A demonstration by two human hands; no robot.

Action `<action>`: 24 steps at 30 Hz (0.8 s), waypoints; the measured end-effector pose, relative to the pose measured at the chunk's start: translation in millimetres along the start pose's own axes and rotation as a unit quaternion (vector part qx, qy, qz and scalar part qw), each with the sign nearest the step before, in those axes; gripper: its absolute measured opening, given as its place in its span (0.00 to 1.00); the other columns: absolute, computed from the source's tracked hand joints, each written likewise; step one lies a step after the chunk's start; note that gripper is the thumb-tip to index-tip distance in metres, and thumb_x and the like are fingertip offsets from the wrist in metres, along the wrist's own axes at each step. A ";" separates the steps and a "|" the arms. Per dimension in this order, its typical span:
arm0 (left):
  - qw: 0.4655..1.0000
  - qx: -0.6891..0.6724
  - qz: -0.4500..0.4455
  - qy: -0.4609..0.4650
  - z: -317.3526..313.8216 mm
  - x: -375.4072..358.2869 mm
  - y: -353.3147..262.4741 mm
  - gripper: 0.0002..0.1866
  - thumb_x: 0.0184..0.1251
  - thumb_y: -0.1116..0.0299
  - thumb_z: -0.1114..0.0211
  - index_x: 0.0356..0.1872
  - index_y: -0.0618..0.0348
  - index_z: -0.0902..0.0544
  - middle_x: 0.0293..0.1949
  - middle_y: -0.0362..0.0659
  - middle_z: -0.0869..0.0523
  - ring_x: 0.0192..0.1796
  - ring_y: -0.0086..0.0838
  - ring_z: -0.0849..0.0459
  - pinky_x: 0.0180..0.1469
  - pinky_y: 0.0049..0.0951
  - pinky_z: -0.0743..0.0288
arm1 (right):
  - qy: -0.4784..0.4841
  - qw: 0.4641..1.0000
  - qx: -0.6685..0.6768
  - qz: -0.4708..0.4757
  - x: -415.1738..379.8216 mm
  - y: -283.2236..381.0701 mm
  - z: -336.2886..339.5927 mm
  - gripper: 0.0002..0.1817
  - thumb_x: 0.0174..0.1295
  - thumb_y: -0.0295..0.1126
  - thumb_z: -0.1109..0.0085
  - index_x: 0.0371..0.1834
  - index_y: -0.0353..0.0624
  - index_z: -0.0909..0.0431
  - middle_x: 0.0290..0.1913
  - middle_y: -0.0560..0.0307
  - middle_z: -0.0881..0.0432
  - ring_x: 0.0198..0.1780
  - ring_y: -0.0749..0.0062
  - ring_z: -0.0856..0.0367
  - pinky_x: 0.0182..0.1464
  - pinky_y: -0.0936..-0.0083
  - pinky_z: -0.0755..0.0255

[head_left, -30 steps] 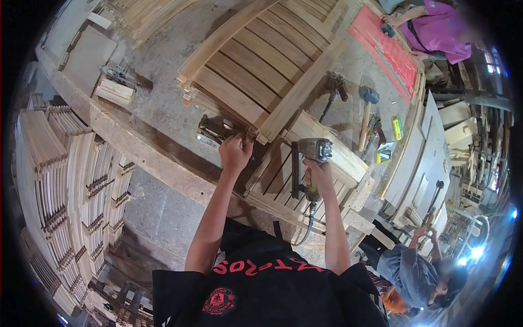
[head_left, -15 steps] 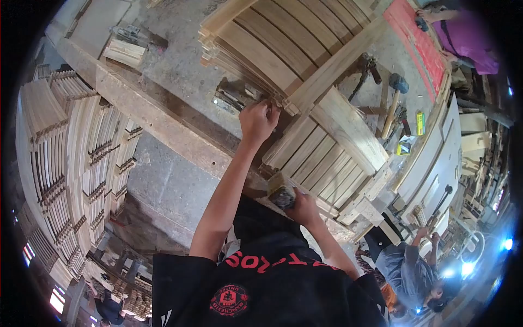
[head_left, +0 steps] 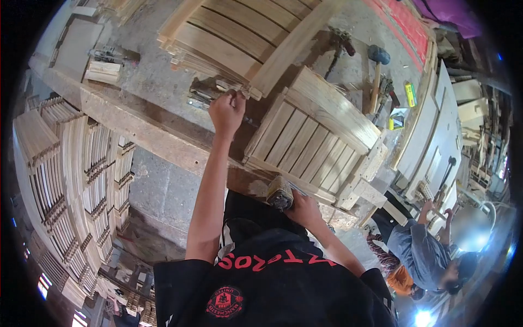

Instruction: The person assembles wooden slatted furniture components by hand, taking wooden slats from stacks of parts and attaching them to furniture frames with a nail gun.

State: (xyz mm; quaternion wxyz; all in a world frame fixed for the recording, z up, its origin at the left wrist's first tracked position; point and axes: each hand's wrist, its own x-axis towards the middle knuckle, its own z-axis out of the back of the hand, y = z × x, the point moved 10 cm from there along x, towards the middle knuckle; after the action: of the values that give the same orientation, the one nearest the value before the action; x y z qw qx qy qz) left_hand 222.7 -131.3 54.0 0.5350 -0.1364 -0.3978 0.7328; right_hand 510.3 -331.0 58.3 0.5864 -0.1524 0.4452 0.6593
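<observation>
My left hand (head_left: 226, 113) is closed, its fingertips pinched together near the corner of a large slatted wooden panel (head_left: 223, 41). Whatever sits between those fingers is too small to make out. Low in front of my body, my right hand (head_left: 305, 210) grips a mallet whose blocky, worn head (head_left: 280, 194) points toward the bench edge. A smaller slatted wooden panel (head_left: 305, 143) lies on the bench just beyond the mallet. Beside my left hand rests a metal tool (head_left: 202, 91), partly covered by wood pieces.
On the bench lie a black-headed mallet (head_left: 378, 54), pliers-like tools (head_left: 388, 90) and a yellow box (head_left: 410, 95). Stacked slatted panels (head_left: 71, 169) stand at the left. A person in grey (head_left: 417, 256) works at the lower right. A red board (head_left: 403, 27) lies at the far right.
The view has shifted, so the bench things appear further left and up. My left hand stays closed by the large panel's corner, and my right hand still grips the mallet.
</observation>
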 end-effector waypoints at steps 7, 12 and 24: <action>0.999 -0.006 0.026 0.017 -1.1 -0.1 3.3 0.13 0.61 0.63 0.38 0.23 0.62 0.19 0.18 0.50 0.20 0.21 0.47 0.21 0.25 0.41 0.30 | -0.019 1.000 0.000 0.009 -9.4 -17.6 6.7 0.28 0.47 0.43 0.31 0.47 0.38 0.28 0.33 0.34 0.18 0.38 0.37 0.18 0.40 0.48 0.23; 1.000 -0.002 -0.003 0.006 -7.3 -2.6 16.6 0.15 0.61 0.62 0.38 0.22 0.64 0.21 0.19 0.53 0.21 0.21 0.47 0.22 0.25 0.40 0.31 | 0.022 1.000 0.000 -0.022 -22.9 -34.1 3.9 0.31 0.47 0.46 0.32 0.50 0.38 0.30 0.30 0.35 0.18 0.37 0.37 0.18 0.41 0.50 0.23; 0.996 -0.053 0.067 0.021 -6.0 -3.6 29.8 0.15 0.69 0.65 0.42 0.24 0.64 0.20 0.20 0.40 0.21 0.24 0.22 0.27 0.30 0.27 0.32 | 0.022 0.995 0.009 -0.095 -80.6 -161.9 2.3 0.38 0.42 0.42 0.33 0.59 0.40 0.34 0.34 0.35 0.18 0.39 0.36 0.19 0.42 0.50 0.25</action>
State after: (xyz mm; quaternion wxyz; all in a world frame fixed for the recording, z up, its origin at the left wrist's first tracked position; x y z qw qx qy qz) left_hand 207.7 -135.2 27.6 0.4847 -0.2064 -0.4143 0.7422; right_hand 679.6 -394.3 51.7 0.6379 -0.2028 0.4473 0.5932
